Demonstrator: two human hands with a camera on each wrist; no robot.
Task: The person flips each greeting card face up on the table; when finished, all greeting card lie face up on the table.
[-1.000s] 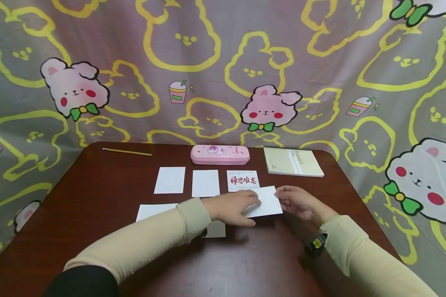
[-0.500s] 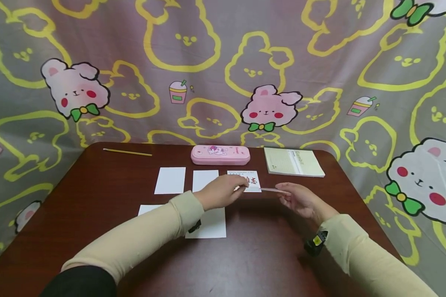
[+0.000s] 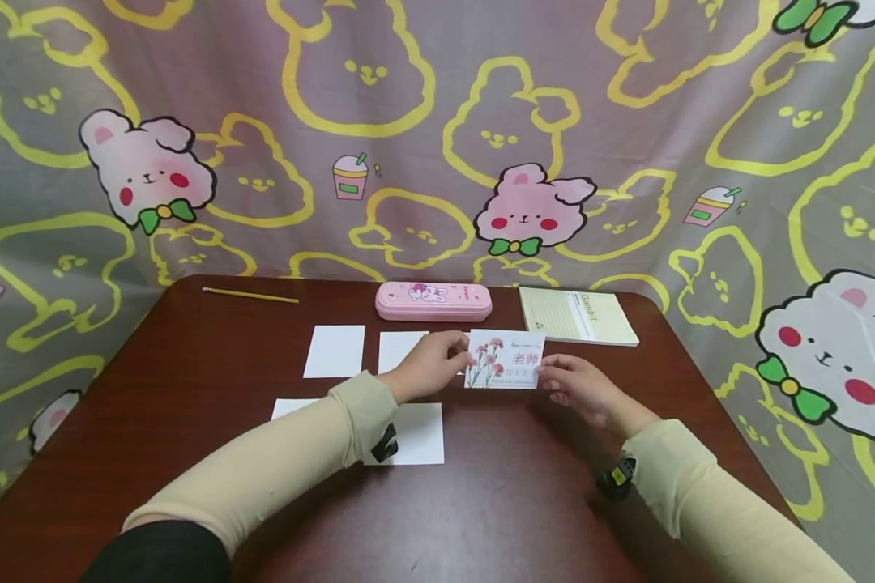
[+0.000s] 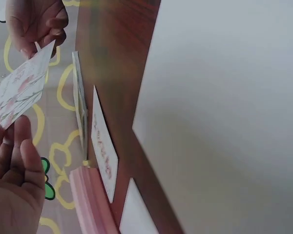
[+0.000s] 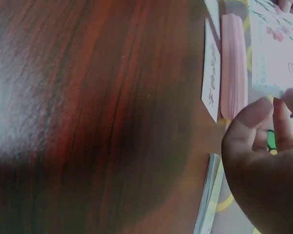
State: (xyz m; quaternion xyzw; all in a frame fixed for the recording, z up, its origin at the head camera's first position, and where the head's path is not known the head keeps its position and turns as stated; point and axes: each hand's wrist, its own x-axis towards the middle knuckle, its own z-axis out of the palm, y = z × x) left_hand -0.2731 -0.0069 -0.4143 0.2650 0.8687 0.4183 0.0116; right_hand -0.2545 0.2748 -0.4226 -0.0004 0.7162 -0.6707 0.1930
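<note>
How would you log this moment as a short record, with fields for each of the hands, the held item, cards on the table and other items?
Left hand: holds the flower card by its left edge
Right hand: holds its right edge
Held item: lifted off the table, printed side toward the head camera
Cards on table: four white cards, three partly hidden by the left arm; one red-lettered card
Far edge, left to right: pencil, pink pencil case, notebook
</note>
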